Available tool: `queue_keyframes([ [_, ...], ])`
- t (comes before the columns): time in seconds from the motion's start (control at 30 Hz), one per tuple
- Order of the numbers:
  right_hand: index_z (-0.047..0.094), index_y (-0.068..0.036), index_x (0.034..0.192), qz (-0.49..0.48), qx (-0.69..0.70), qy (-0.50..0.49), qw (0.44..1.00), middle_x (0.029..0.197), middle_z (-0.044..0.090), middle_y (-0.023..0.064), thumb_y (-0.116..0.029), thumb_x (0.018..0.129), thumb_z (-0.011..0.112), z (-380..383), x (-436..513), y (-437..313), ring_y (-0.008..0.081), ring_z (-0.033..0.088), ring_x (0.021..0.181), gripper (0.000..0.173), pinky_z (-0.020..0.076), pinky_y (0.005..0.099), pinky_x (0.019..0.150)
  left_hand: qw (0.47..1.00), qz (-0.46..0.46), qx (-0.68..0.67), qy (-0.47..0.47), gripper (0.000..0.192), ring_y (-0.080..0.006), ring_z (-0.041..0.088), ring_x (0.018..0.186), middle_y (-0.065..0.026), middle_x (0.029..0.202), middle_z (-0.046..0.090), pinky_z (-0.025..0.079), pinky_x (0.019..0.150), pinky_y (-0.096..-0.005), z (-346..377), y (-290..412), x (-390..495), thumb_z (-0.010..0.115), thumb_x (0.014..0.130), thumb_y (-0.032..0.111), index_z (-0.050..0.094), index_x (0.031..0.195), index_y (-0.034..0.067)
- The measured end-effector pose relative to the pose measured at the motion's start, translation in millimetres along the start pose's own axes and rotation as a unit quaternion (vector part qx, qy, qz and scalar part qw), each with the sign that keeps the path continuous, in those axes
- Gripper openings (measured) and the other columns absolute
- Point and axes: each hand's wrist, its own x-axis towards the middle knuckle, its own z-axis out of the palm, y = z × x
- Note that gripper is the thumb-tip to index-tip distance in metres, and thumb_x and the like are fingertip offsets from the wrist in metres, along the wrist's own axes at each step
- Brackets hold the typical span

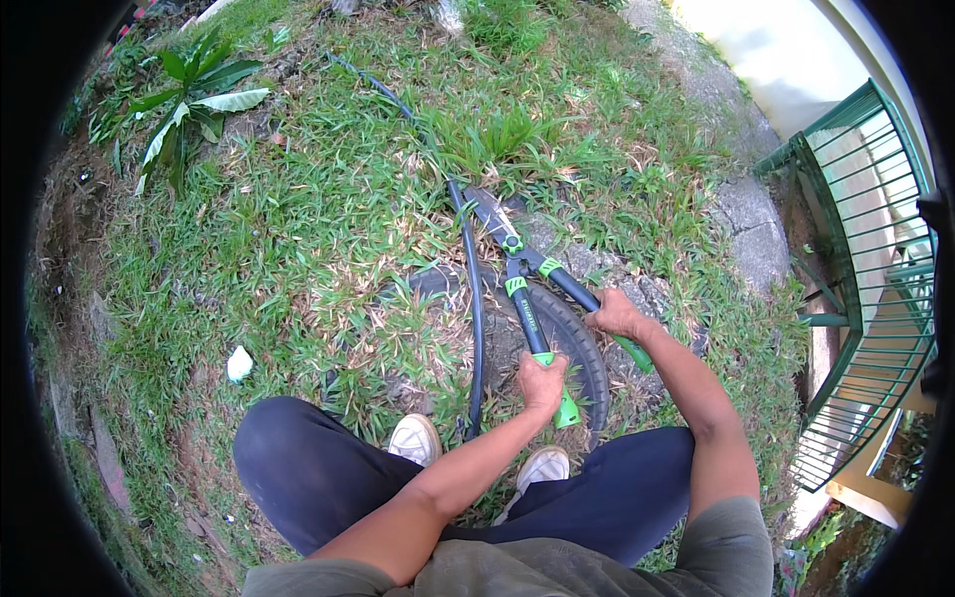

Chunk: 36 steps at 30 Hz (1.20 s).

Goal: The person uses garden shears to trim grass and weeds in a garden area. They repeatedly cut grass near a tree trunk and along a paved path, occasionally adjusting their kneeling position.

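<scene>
Both my hands hold a pair of hedge shears with black and green handles. My left hand [543,382] grips the nearer handle just below its green collar. Around the other handle my right hand [619,315] is closed, with the green end sticking out past it. The shears' blades [489,213] point away from me and lie low in the grass, close beside a black hose [471,276]. Their tips are partly lost among the grass blades [492,142]. Beneath the handles is a partly buried tire [578,332].
Grey rock [597,261] shows through the ground by the tire. A green metal railing [858,224] curves along the right, beyond a cracked concrete edge [753,224]. A broad-leaved plant [190,104] grows at upper left. Some white litter [239,364] lies near my left knee.
</scene>
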Motion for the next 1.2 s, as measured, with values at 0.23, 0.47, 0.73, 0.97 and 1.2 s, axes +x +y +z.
queue_keyframes([
  [0.23, 0.064, 0.006, 0.088, 0.072, -0.053, 0.053, 0.995, 0.074, 0.066, 0.0167, -0.018, 0.069, 0.073, -14.6, -20.7, -34.2, 0.0244, 0.064, 0.053, 0.033, 0.0542, 0.0393, 0.053, 0.999, 0.000, 0.046, 0.016, 0.028, -0.0214, 0.061, 0.058, -0.0119, 0.067, 0.062, 0.050, 0.057, -0.0368, 3.8, 42.0, -0.8, 0.073, 0.068, 0.016, 0.054, 0.079, -0.002],
  [0.47, 0.061, 0.012, 0.087, 0.070, 0.020, 0.001, 0.997, 0.072, 0.064, 0.0172, -0.007, 0.071, 0.074, -67.0, -69.0, -93.3, 0.0244, 0.063, 0.053, 0.027, 0.0521, 0.0386, 0.048, 0.991, -0.071, 0.058, -0.097, 0.024, -0.0205, 0.061, 0.050, -0.0112, 0.062, 0.062, 0.050, 0.047, -0.0351, -19.8, 86.2, 6.9, 0.073, 0.067, 0.015, 0.060, 0.071, -0.004],
  [0.73, 0.048, 0.009, 0.089, 0.103, 0.565, 0.068, 0.816, 0.072, 0.058, 0.0168, 0.010, 0.075, 0.062, 10.1, -102.0, -25.6, 0.0267, 0.062, 0.056, 0.020, 0.0531, 0.0391, 0.047, 0.736, 0.182, 0.553, -0.346, 0.054, -0.0312, 0.068, 0.090, -0.0178, 0.099, 0.069, 0.054, 0.080, -0.0398, -66.9, 203.0, 42.0, 0.075, 0.067, 0.045, 0.070, 0.094, -0.002],
  [0.97, 0.052, 0.003, 0.088, -0.057, 0.777, -0.034, 0.625, 0.070, 0.051, 0.0093, -0.011, 0.082, 0.056, 18.9, -76.9, 11.5, 0.0202, 0.052, 0.062, 0.015, 0.0458, 0.0355, 0.053, 0.714, 0.383, 0.557, -0.182, 0.059, -0.0338, 0.049, 0.124, -0.0183, 0.134, 0.052, 0.038, 0.107, -0.0403, -120.8, 396.8, 74.8, 0.057, 0.091, 0.042, 0.045, 0.138, 0.010],
  [1.2, 0.046, 0.001, 0.093, -0.174, 0.877, -0.119, 0.432, 0.075, 0.046, 0.0041, -0.011, 0.083, 0.053, 8.3, -88.5, 16.8, 0.0136, 0.048, 0.064, 0.017, 0.0447, 0.0276, 0.059, 0.833, 0.446, 0.328, -0.016, 0.069, -0.0310, 0.044, 0.128, -0.0156, 0.136, 0.051, 0.035, 0.105, -0.0461, -204.3, 632.8, 16.1, 0.043, 0.091, 0.060, 0.048, 0.138, 0.011],
])
